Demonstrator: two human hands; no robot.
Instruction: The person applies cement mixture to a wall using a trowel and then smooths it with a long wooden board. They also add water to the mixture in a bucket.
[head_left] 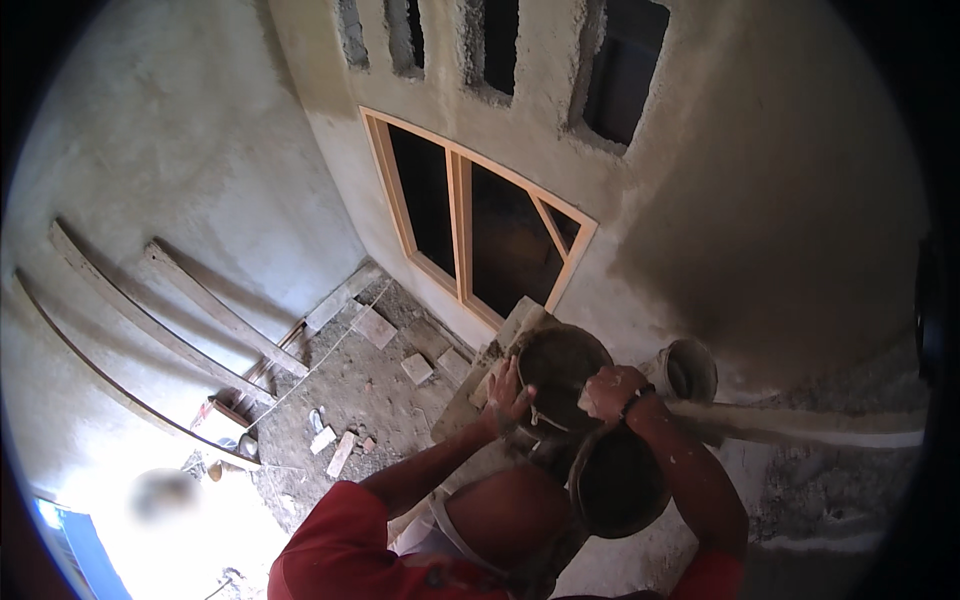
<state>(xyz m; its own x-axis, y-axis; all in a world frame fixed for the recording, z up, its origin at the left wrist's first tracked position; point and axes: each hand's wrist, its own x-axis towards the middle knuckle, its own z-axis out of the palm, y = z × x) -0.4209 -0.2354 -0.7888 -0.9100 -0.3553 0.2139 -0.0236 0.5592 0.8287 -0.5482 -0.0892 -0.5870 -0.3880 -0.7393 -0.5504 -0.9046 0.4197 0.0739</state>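
Observation:
A dark, mortar-stained bucket [562,352] stands on boards just ahead of me, its open top facing up. Against its left side rests my left hand [508,398], fingers spread and extended. My right hand [612,393] is closed in a fist at the bucket's right rim, with a dark band around the wrist. What the fist grips is hidden. Below it, close to my body, is a second dark bucket [618,482]; whether the fist holds its handle does not show. A pale cord or handle piece [545,418] hangs at the near rim of the first bucket.
Another greyish bucket [688,370] stands to the right by the wall, near a long plank [800,422]. An orange-brown window frame [460,220] is ahead. Far below left, the rubble-strewn ground [385,400] holds broken bricks; long boards [150,310] lean on the left wall.

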